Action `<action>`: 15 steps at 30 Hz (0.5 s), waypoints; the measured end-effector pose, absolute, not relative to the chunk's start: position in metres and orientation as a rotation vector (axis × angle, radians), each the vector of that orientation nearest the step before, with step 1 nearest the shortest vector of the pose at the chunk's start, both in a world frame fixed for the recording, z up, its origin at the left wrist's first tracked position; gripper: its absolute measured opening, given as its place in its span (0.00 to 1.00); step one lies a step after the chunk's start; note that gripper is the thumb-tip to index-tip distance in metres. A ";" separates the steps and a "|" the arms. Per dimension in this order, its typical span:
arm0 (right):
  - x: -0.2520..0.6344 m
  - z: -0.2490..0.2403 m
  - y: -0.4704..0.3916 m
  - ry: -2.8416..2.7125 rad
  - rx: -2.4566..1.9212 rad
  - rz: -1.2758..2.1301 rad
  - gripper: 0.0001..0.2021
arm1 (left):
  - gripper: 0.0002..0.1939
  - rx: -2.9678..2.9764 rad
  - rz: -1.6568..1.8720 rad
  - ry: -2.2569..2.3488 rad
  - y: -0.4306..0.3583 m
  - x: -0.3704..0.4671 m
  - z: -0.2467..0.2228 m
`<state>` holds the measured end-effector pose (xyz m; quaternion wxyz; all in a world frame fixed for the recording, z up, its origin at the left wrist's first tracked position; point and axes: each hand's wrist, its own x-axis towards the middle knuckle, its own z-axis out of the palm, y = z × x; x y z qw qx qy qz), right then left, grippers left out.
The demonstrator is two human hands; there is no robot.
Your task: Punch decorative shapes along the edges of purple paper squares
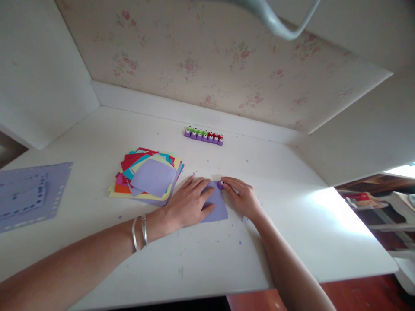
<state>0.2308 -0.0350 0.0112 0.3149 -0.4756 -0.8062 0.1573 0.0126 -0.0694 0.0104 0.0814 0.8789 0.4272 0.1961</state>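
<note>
A purple sheet of paper point(218, 209) lies on the white desk in front of me. Spread flat across its left part is my left hand point(191, 202), fingers apart, pressing it down. My right hand point(241, 198) pinches a small purple craft punch point(220, 185) at the sheet's upper right corner. The punch has a white button on top. Whether the paper edge sits inside its slot is too small to tell. To the left of my left hand, a pile of coloured paper point(152, 177) is fanned out, with a purple sheet on top.
Two rows of small punches point(204, 136), green and red behind purple, stand near the back wall. A larger purple sheet with punched edges point(61, 190) lies at far left. Tiny purple paper bits point(240, 242) dot the desk point(201, 263). Overhead hangs a pale curved bar point(275, 26).
</note>
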 end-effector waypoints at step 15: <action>0.233 0.009 -0.033 -2.076 -1.292 0.505 0.12 | 0.20 2.622 0.666 1.165 -0.068 0.012 0.008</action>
